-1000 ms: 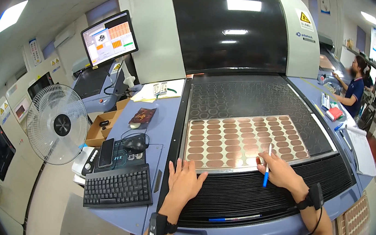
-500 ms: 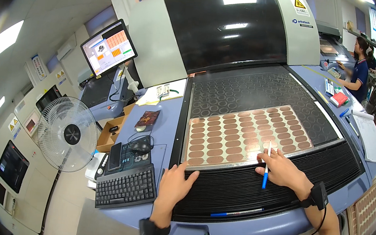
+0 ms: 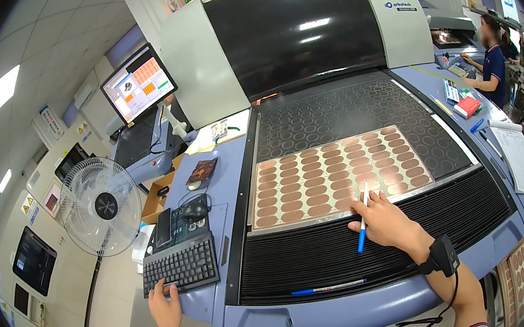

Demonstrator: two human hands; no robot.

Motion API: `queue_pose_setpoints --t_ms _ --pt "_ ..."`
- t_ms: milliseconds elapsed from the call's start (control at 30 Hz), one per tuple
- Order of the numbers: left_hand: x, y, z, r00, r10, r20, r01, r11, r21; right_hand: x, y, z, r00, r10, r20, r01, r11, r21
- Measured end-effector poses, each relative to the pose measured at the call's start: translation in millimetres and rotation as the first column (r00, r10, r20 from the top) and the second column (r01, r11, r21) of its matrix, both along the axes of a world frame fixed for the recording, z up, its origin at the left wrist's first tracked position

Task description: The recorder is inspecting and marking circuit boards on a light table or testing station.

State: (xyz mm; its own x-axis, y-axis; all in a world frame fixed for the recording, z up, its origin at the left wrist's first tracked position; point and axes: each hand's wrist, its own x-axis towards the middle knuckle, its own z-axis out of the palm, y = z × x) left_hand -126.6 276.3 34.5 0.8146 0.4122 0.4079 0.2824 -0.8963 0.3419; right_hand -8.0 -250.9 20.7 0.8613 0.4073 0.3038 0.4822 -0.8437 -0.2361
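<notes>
My right hand (image 3: pixel 391 225) holds a white marker pen (image 3: pixel 365 209) with a blue end between its fingers, over the near edge of a copper-coloured panel (image 3: pixel 321 175) patterned with rows of oval pads. The panel lies flat on the machine's dark bed, which is marked with rings. At the lower left, my left hand (image 3: pixel 165 311) has its fingertips on the front edge of a black keyboard (image 3: pixel 182 264), fingers apart and holding nothing. A second blue and white marker (image 3: pixel 328 288) rests on the black ribbed strip (image 3: pixel 302 265) before the panel.
Behind the keyboard are a mouse (image 3: pixel 195 207) and a dark packet (image 3: pixel 201 171). A monitor (image 3: pixel 138 85) and a fan (image 3: pixel 102 205) stand at left. On the right ledge lie pens, a red box (image 3: pixel 467 107) and a notepad (image 3: pixel 516 157). Another person (image 3: pixel 495 70) works at a far-right machine.
My left hand has moved from the panel's near left corner down and left to the keyboard. My right hand still holds the marker at the panel's edge. The view has shifted slightly.
</notes>
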Motion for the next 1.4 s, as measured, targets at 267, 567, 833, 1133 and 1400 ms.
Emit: queue_pose_setpoints --t_ms 267,567,833,1133,1400 --pt "73.5 -139.6 3.8 0.754 -0.534 0.382 0.599 0.323 -0.733 -9.6 23.7 47.1 0.990 0.026 -0.136 0.015 0.956 0.294" --pt "129.1 -262.4 -10.7 0.439 -0.795 0.419 0.757 0.075 -0.649 -32.1 43.9 40.0 0.968 0.246 0.047 -0.250 0.932 0.262" --pt "114.1 -262.1 -19.7 0.343 -0.828 0.443 0.936 0.343 -0.084 -31.8 44.6 40.0 0.937 0.328 0.117 -0.347 0.904 0.249" --pt "108.4 -263.4 -20.1 0.306 -0.839 0.451 0.946 0.319 -0.048 -28.4 52.1 32.1 0.933 0.340 0.119 -0.360 0.899 0.251" --pt "106.5 -264.6 -19.6 0.317 -0.831 0.458 0.942 0.331 -0.053 -30.0 51.3 34.1 0.937 0.325 0.132 -0.348 0.907 0.239"
